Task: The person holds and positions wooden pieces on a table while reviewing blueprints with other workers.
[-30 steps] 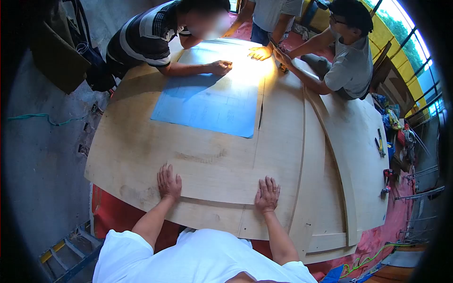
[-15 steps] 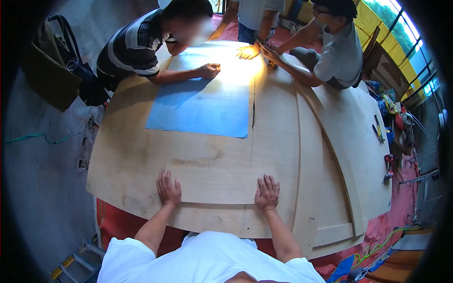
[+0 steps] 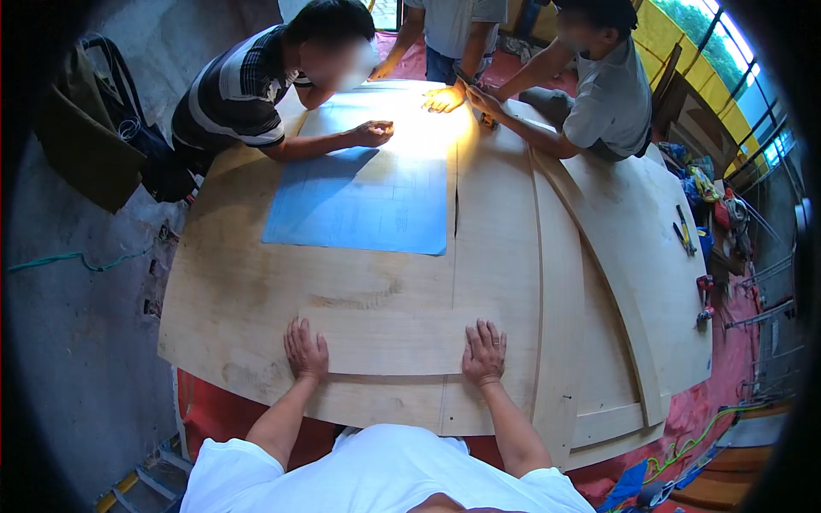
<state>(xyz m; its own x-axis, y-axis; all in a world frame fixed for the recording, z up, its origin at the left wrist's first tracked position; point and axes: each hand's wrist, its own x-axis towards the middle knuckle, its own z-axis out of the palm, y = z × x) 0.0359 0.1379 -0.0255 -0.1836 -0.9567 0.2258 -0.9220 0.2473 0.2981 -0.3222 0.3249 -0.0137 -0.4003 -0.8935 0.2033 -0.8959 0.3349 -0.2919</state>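
My left hand (image 3: 306, 350) lies flat on a pale wooden board (image 3: 389, 342) near its left end, fingers stretched forward. Toward the board's right end rests my right hand (image 3: 485, 352), also flat, with a ring on one finger and nothing held. This board lies on a large plywood surface (image 3: 231, 291). Beyond my hands a large sheet of paper with faint line drawings (image 3: 359, 205) is spread out, blue in shadow and brightly lit at its far end.
Across the surface are a person in a striped shirt (image 3: 227, 90), a person holding a dark device (image 3: 611, 103) and another standing person (image 3: 451, 34). Wooden strips (image 3: 599, 256) lie at right, with pliers (image 3: 684, 232) and a red power drill (image 3: 705, 297) near the edge.
The view has tilted slightly, so the board and my hands appear a little lower. My hands stay flat in place, and the people hold nearly the same poses.
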